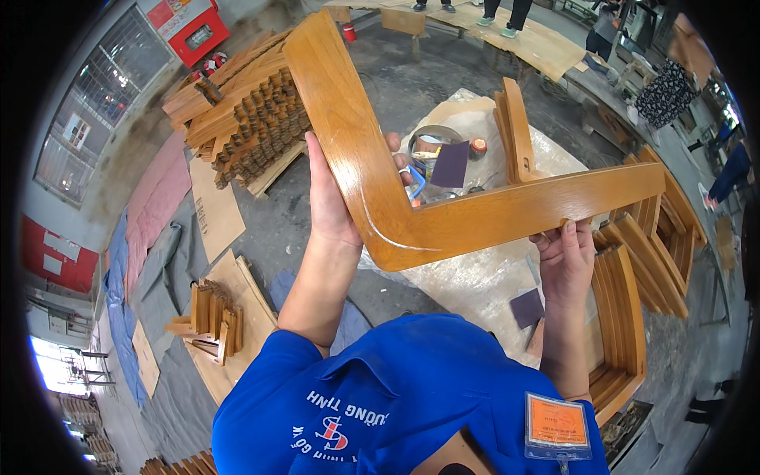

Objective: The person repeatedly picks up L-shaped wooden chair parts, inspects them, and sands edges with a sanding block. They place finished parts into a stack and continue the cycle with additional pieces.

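Bent wood pc [388, 214] up in two hands over the bench [459, 293]

L hand [332, 194] grasps the pc's left leg: thumb along the outer edge, fingers curled round behind to the inner one. The bend lies just right of that hand & toward the bench's near edge, so L hand is the nearer. One leg runs up & away, leaning left; the other's long axis goes right, rising slightly. R hand [566, 253] pinches that leg's lower edge w/ thumb & fingertips, past its midpt.

Materials, L to R: a stack [249, 119] of brown timber w/ stepped, jagged-looking ends; a small bundle [214, 321] of shorter wood on a flat board [253, 317], at its left edge. The bent pc: flat face, rounded outer bend, crisp inner corner, glossy honey-brown, grain showing; pale curved streak by the bend, glare or scuff, can't tell. Toward the bench's far left edge: round metal pan [440, 131], matte dark purple sheet [450, 165], red-topped jar [477, 149]. Near its right edge: dark square [526, 307], prob. abrasive. Beyond that edge: smooth curved pcs [621, 309], stacked close.
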Tool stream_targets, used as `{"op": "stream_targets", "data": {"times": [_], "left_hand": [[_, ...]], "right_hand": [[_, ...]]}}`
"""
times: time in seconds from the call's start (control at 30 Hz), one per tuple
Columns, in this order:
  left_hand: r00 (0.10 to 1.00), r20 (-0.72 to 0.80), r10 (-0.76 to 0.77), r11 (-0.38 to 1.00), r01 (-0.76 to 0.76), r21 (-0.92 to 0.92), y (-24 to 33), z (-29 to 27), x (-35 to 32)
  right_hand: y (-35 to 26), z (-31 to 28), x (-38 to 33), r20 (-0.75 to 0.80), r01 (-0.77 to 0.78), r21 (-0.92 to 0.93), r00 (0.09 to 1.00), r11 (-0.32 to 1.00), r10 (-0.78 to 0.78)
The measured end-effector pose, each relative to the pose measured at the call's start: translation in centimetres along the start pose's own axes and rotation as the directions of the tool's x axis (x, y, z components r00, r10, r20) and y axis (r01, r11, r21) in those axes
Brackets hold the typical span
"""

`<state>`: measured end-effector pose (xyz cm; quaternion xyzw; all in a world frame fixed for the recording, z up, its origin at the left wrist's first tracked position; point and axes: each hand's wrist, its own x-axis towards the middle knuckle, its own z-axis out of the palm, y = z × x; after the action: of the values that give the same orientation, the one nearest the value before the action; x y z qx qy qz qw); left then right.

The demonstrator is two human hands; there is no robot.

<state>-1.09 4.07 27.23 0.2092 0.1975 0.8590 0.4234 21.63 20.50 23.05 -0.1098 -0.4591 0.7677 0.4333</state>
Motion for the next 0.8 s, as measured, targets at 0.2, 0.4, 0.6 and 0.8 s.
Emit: {"op": "stream_targets", "data": {"times": [0.2,0.4,0.6,0.8], "left_hand": [[0.989,0.145,-0.033,0.998,0.041,-0.053,-0.4,0.5,-0.1],[0.998,0.040,0.051,0.998,-0.050,-0.030,-1.2,1.1,-0.2],[0.983,0.123,0.137,0.985,-0.148,0.085,-1.3,0.9,-0.1],[0.996,-0.046,0.077,0.988,-0.070,0.136,-5.3,3.0,0.3]], "right_hand": [[-1.0,0.0,-0.6,-0.007,0.054,-0.032,0.998,0.998,-0.055],[-1.1,-1.3,-0.6,0.007,0.074,-0.092,0.997,0.993,-0.074],[-1.9,-0.7,0.4,0.141,0.354,-0.906,0.770,0.232,-0.622],[3.6,9.5,0.1,0.732,0.721,-0.674,0.621,-0.164,-0.279]]}}
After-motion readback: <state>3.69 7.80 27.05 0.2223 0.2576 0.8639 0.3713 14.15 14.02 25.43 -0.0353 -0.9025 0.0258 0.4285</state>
